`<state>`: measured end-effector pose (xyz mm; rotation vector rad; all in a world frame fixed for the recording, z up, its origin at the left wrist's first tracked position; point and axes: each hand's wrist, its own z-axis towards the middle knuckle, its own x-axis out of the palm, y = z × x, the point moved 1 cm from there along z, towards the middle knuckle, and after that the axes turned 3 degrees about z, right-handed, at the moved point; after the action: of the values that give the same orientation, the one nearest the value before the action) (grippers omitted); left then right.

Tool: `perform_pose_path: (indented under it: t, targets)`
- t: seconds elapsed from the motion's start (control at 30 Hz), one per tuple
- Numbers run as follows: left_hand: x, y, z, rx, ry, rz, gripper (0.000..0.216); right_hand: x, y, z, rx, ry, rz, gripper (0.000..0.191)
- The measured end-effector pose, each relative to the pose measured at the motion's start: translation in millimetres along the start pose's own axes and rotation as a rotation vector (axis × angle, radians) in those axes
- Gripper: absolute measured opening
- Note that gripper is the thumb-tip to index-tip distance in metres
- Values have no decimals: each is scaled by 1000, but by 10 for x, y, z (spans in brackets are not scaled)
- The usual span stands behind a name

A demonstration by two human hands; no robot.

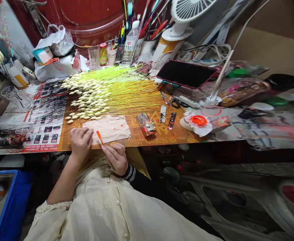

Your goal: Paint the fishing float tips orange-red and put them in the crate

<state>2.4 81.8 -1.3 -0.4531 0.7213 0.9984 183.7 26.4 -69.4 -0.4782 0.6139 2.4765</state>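
My right hand point(116, 158) is closed around a small paintbrush point(100, 136) with a bright orange tip that points up and away from me. To its left, my left hand point(81, 142) rests at the table's front edge with fingers curled together; whatever it may hold is hidden. Between and beyond both hands lies a pale cloth point(111, 130) with a few orange smears. Many cream-bodied fishing floats point(89, 95) with thin yellow-green stems are spread behind the cloth. Over to the right, an orange paint dish point(198, 120) sits on crumpled white paper.
A phone point(185, 73) leans tilted at the back right, below a white fan point(184, 18). Scissors point(175, 102) and a small patterned packet point(146, 124) lie right of the cloth. A plastic bottle point(131, 43) and a glass mug point(17, 98) stand farther off. A blue crate point(13, 201) sits at lower left.
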Motion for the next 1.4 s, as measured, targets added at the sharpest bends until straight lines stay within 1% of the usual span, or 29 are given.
perform_pose_path:
  t: [0.13,0.33,0.43,0.6,0.83,0.93,1.17,1.4]
  targets:
    - [-13,1,8,5,-9,13,19,-21,-11,-4,-13,-10,18,66]
    - [-44,34,-33,-20,-12,17,23,-36,-10,-5,-33,-12,53,58]
    - [-52,50,-64,-43,4,15,25,-7,14,7,-50,-3,67,58]
    - [-47,55,-87,-62,32,13,24,65,44,28,-37,36,51,57]
    - [-40,61,-108,-36,9,11,27,96,75,39,-28,28,19,63]
    - [-37,64,-116,-46,26,5,27,99,86,46,-25,36,9,64]
    - [-42,61,-114,-48,18,-9,27,114,85,30,-7,54,-9,61]
    - [-39,66,-121,-77,46,-28,27,122,88,22,-5,64,12,61]
